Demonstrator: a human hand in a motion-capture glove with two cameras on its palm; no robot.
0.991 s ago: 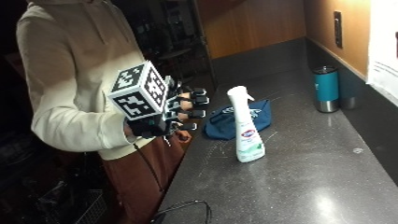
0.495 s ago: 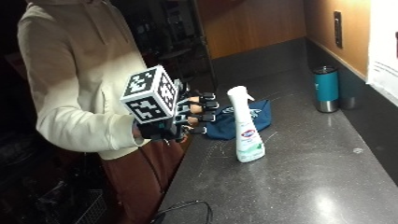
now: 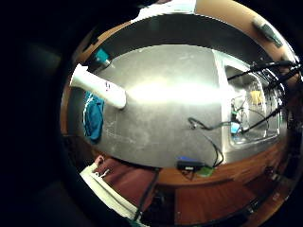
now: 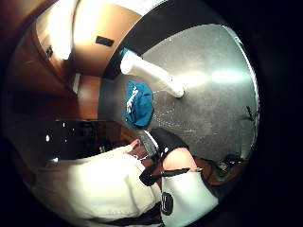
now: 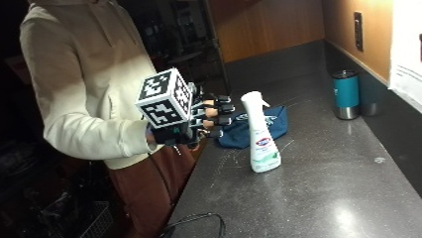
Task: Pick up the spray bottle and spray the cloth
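Observation:
A white spray bottle (image 5: pixel 261 134) stands upright on the dark counter (image 5: pixel 316 188), its nozzle pointing right. Just behind it lies a crumpled blue cloth (image 5: pixel 254 128). My gloved right hand (image 5: pixel 201 119) hovers at the counter's left edge, level with the bottle's upper half and a short gap to its left. Its fingers are spread and straight, holding nothing. Both palm views show the bottle (image 3: pixel 98 87) (image 4: pixel 150 72) standing beside the cloth (image 3: pixel 93 116) (image 4: pixel 138 104), apart from the hand.
A teal tumbler (image 5: pixel 345 94) stands at the back right against the wall, with a second dark cup (image 5: pixel 369 101) beside it. A black cable (image 5: pixel 194 222) lies at the counter's front. A sink (image 3: pixel 248 111) sits farther along the counter.
My right hand has moved right and slightly up, toward the spray bottle. The bottle and cloth have not moved.

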